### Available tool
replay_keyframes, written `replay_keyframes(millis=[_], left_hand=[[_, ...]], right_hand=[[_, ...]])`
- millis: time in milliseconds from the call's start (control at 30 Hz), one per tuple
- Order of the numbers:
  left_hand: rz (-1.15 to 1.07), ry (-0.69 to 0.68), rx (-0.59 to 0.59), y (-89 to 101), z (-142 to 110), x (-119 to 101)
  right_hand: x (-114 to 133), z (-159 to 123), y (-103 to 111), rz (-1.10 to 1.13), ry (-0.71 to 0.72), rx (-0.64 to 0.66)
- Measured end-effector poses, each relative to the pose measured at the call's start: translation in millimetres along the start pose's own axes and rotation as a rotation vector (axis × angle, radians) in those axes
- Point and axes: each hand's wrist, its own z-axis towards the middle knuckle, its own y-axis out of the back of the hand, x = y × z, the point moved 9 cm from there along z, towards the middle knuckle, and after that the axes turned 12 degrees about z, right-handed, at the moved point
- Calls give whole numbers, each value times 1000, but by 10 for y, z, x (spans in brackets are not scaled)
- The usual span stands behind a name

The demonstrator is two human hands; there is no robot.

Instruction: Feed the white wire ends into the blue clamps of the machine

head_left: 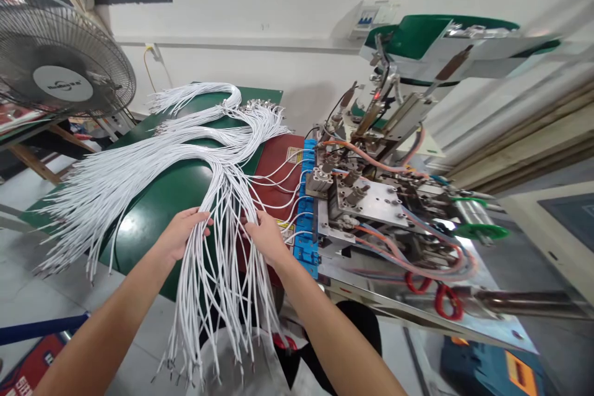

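Observation:
A thick bundle of thin white wires (218, 154) lies across a green table (158, 210) and hangs over its near edge. My left hand (183, 232) grips a hanging bunch of these wires from the left. My right hand (266, 236) pinches wires on the right side of the same bunch, close to a blue row of wire slots (304, 210). A few single wires run from the bundle into those slots. The wire ends have small metal tips.
A metal machine (371, 198) with hoses, cylinders and red tubing stands right of the slots. A red plate (278, 167) lies under the wires. A standing fan (60, 68) is at far left. A second wire fan (93, 198) spreads left.

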Motion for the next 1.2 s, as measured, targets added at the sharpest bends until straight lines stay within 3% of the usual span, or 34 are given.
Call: replay_keyframes(millis=[233, 367, 467, 567, 633, 700, 800, 900, 1033, 1200], left_hand=[[3, -45, -14, -139, 0, 44], [81, -91, -56, -218, 10, 41], [148, -156, -174, -194, -15, 8], [353, -380, -347, -184, -143, -189], [685, -655, -355, -401, -282, -390], [1035, -875, -248, -734, -383, -435], [1313, -959, -94, -988, -413, -328], [1424, -1006, 74, -1059, -506, -222], [1405, -1067, 452, -1075, -818, -31], [1406, -1033, 552, -1011, -972, 40]], right_hand=[[-101, -39, -203, 335, -68, 27], [-147, -27, -130, 336, -20, -83], [-130, -7, -73, 264, 45, -143], [-98, 13, -54, 176, 79, -137], [-76, 0, -32, 118, 94, -118], [-56, -49, 16, 62, 108, -96], [-22, -188, 141, -24, 126, -73], [65, -333, 248, -287, 139, -37], [237, -421, 374, -626, 140, -49], [218, -548, 325, -599, 154, 145]])
